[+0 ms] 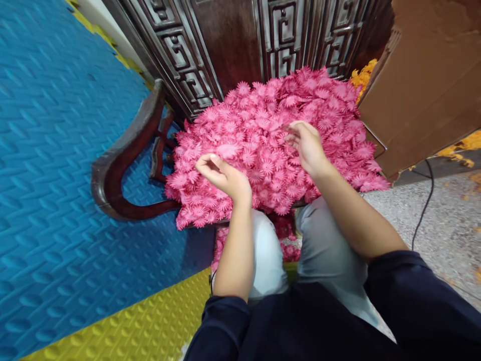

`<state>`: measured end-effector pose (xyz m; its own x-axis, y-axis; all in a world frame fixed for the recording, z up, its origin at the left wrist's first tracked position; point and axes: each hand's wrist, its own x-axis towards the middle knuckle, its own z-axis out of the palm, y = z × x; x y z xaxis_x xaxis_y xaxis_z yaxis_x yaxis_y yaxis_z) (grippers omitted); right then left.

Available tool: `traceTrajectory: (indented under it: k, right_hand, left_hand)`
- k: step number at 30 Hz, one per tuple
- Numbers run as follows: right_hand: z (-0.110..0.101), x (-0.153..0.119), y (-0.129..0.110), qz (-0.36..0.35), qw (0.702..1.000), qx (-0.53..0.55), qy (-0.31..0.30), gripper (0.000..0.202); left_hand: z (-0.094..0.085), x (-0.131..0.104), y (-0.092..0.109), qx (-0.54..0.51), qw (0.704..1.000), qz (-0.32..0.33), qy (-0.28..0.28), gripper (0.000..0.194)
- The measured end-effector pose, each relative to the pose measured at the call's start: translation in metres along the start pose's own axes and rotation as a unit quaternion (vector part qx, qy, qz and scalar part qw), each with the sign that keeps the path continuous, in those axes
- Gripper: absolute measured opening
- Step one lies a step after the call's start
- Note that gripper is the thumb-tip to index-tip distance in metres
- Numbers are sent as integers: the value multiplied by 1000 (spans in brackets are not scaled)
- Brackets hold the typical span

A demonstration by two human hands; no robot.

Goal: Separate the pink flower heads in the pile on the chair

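Observation:
A wide heap of pink artificial flowers [263, 165] covers the dark wooden seat. Above its left part is my left hand [221, 175], its fingers curled toward the thumb; a blurred pink flower [227, 150] shows right beside it, and whether the fingers hold it is unclear. Over the right-centre of the heap, my right hand [305, 145] has bent fingers near the blossoms. Its fingertips are blurred against the pink, and anything between them is too small to make out.
A carved wooden backrest [229, 45] rises behind the heap, with a curved armrest [116, 170] at left. At right stands a brown cardboard box [424, 75] near orange flowers [363, 77]. A black cable [428, 200] hangs below it. Blue matting [56, 175] covers the left floor.

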<state>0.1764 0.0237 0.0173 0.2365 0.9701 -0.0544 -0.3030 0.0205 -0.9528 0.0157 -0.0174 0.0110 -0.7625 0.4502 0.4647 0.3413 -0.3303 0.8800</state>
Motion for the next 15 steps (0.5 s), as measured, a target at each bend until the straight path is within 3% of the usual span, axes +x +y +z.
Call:
traceTrajectory:
  k: [5, 8, 12, 15]
  right_hand:
    - [6, -13, 2, 21, 995, -42, -90, 2]
    - [14, -17, 6, 13, 990, -66, -121, 3]
    - [23, -23, 5, -1, 985, -74, -157, 4]
    - [25, -26, 4, -28, 980, -73, -186, 5]
  left_hand:
    - [2, 15, -26, 76, 997, 8, -20, 15]
    - [-1, 4, -22, 120, 991, 23, -44, 23]
    - [2, -16, -3, 74, 973, 68, -206, 13]
    - [6, -22, 1, 66, 959, 40, -271, 15]
